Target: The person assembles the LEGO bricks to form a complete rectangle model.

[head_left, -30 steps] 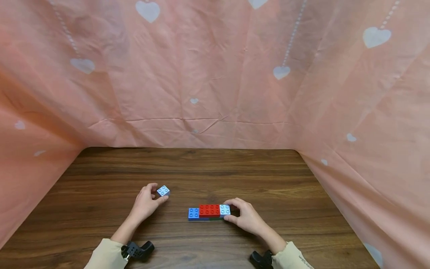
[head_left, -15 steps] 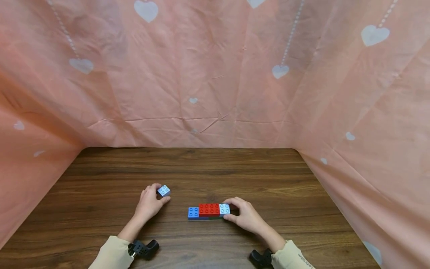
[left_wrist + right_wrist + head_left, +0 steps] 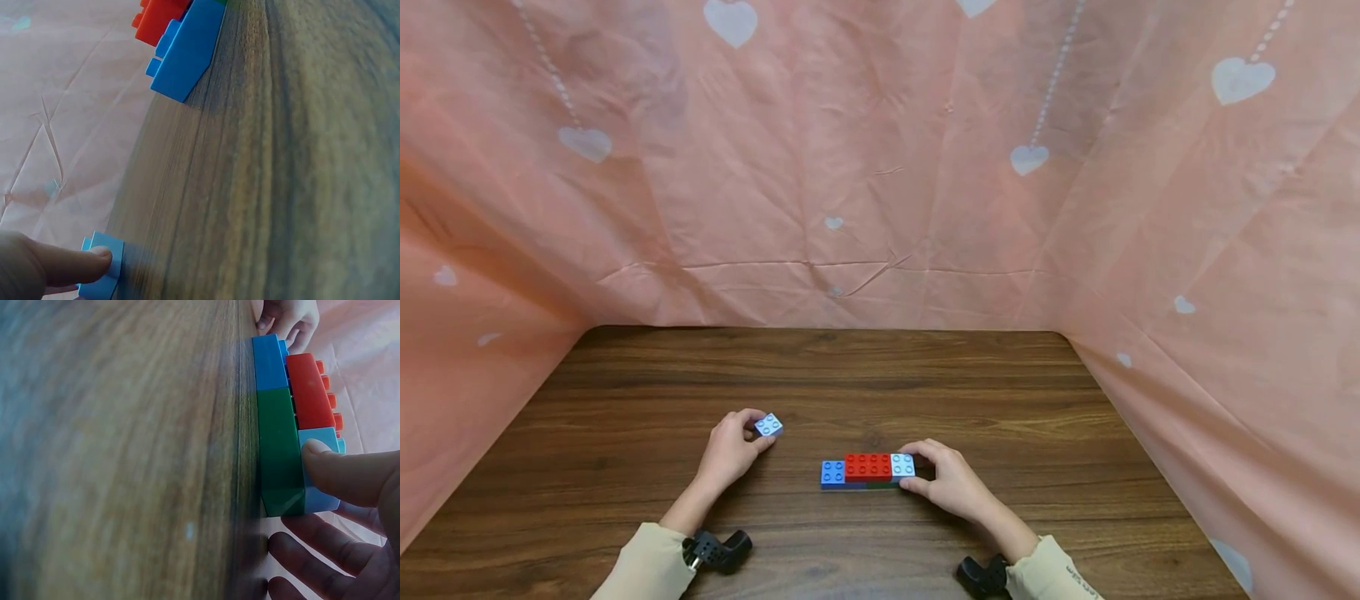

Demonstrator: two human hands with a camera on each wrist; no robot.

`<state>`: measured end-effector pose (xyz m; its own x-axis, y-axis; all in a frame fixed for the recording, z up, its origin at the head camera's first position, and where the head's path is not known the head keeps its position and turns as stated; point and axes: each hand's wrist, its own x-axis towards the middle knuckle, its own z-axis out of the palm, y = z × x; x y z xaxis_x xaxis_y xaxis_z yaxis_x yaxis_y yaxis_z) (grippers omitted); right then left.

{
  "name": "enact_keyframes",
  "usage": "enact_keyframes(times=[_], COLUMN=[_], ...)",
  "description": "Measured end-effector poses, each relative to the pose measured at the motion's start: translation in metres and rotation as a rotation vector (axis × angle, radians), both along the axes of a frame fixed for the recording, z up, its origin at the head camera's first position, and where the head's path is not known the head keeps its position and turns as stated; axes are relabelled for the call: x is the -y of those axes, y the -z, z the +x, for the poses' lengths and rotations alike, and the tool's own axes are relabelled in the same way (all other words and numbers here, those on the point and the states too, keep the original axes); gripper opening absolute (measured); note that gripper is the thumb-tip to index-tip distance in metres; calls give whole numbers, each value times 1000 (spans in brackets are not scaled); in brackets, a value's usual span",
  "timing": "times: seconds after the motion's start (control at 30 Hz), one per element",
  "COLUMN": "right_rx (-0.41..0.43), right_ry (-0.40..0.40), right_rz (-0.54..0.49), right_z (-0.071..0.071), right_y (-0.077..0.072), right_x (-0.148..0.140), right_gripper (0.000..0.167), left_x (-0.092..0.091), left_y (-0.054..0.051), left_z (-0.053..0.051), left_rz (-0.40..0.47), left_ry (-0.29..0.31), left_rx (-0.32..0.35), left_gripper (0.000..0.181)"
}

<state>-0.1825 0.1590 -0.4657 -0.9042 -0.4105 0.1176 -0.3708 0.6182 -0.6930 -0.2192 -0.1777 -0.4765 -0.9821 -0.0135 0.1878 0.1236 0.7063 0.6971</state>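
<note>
Near the middle-left of the table, my left hand (image 3: 730, 446) pinches a small light blue building brick (image 3: 768, 425) with four-cornered studs on top. The left wrist view shows the thumb pressed on that brick's side (image 3: 111, 275). My right hand (image 3: 951, 483) grips another light blue brick (image 3: 903, 465) at the right end of a joined row. In that row, a red brick (image 3: 868, 467) and the gripped brick form the upper layer. Below them lie a blue brick (image 3: 832, 472), whose left studs are bare, and a green brick (image 3: 280, 450).
The dark wooden table (image 3: 1000, 392) bears the bricks. Pink cloth (image 3: 880, 167) with pale hearts hangs behind and along both sides. Black wrist devices sit on the left wrist (image 3: 718, 552) and right wrist (image 3: 985, 577).
The left hand has shifted slightly right with the small light blue brick; its thumb, apart from the brick half a second ago, is now against it. The right hand and the row stay in place.
</note>
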Motion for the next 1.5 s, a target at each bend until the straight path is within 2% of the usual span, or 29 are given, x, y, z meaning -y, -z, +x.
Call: enact_keyframes(times=[0.7,0.9,1.07,1.27,1.5], right_rx=[-4,-2,-8,-20,-20], right_ry=[14,8,8,8,10], right_rz=[0,-5,-3,-5,-3], right_z=[0,-1,-1,-1,0], right_y=[1,1,1,2,2], right_x=[-3,-3,-3,-3,-3], right_gripper=[33,32,32,32,32], left_x=[-3,-9,-17,-23,-30], left_y=[0,-2,-5,-3,-4], left_z=[7,13,17,21,25], left_rz=[110,152,181,189,203], left_ry=[72,115,156,190,263], left_rx=[48,95,94,100,104], left_gripper=[29,29,29,29,30])
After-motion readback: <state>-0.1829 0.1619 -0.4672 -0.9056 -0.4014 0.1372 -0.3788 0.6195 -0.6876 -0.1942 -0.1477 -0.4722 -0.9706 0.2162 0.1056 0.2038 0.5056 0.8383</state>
